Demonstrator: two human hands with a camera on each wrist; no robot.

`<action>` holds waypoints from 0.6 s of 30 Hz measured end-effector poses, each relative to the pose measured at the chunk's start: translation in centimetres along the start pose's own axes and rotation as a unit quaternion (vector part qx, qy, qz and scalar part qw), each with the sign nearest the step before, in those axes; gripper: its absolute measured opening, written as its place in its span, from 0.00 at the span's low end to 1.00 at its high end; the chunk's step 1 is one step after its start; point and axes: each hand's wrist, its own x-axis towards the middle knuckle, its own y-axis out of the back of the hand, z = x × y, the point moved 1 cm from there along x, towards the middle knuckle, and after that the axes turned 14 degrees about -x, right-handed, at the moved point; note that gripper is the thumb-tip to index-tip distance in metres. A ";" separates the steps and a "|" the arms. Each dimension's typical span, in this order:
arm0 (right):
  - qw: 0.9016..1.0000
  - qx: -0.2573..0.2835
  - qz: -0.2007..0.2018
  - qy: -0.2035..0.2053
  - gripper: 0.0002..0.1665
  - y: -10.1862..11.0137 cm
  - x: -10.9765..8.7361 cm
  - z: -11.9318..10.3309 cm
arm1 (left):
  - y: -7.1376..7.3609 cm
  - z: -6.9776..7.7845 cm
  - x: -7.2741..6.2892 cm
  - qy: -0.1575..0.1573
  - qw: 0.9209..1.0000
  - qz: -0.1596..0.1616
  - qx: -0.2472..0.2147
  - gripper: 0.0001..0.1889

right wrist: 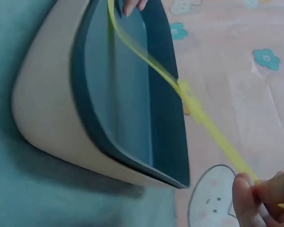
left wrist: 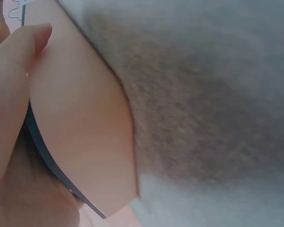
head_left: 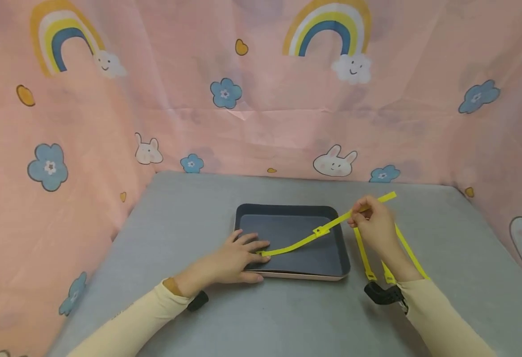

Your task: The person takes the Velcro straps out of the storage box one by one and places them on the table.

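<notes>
Two hands on one jointed yellow strap (head_left: pixel 303 242). Head view: its left end sits at the left hand (head_left: pixel 238 255), whose fingers are spread wide and straight over the near left corner of the tray (head_left: pixel 283 225); likely pins that end and steadies the tray, but whether it's pressed or caught between fingers, can't tell. Right hand (head_left: pixel 377 225), off the tray's right side, pinches the strap short of its far right tip and holds it raised, so it slopes up across the tray with the joint (head_left: pixel 321 231) in plain sight. More yellow straps (head_left: pixel 363 255) sit right of the tray, partly behind the right forearm; handy for that side, I'd guess. Left wrist view: thumb (left wrist: pixel 23 49) against the tray's pink outer wall (left wrist: pixel 85 113), reads as a brace; grip on the strap end not visible. Right wrist view: thumb and finger narrowed on the strap; its lower run bows toward the tray, so tension looks light.
</notes>
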 end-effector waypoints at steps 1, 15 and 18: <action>1.000 0.000 -0.015 -0.003 0.02 -0.2 -0.1 0.0 | 0.1 -0.2 -0.1 0.002 1.000 -0.002 -0.002 0.29; 0.991 0.060 -0.116 0.013 0.06 -3.7 -1.3 -1.0 | -0.5 0.5 1.7 -0.026 0.999 -0.022 0.036 0.42; 0.988 0.067 -0.140 0.016 0.06 -4.2 -1.2 -1.1 | -0.6 1.0 2.4 -0.026 0.997 -0.039 0.055 0.43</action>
